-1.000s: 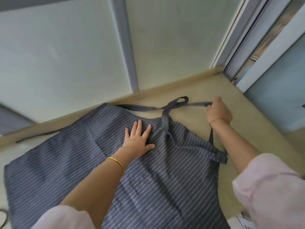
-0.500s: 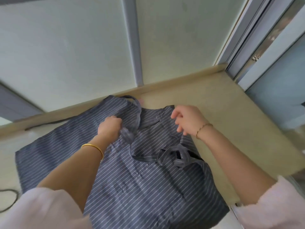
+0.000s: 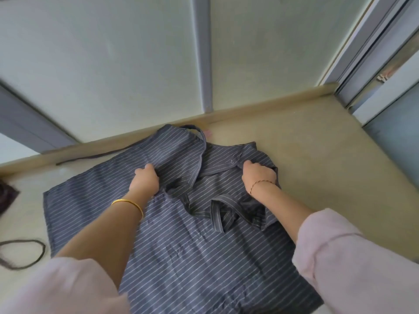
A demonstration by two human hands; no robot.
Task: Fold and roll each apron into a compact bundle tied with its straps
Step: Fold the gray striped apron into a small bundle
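One apron (image 3: 192, 257) in two hands (image 3: 145, 181) (image 3: 259, 177)

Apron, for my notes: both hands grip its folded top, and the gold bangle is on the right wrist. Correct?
No: the head view shows the gold bangle on the left wrist. Both the left hand and right hand grip the striped apron.

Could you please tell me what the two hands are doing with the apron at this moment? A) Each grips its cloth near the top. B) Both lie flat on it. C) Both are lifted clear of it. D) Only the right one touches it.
A: the left hand and the right hand each have fingers curled into a fold of the apron near its top edge.
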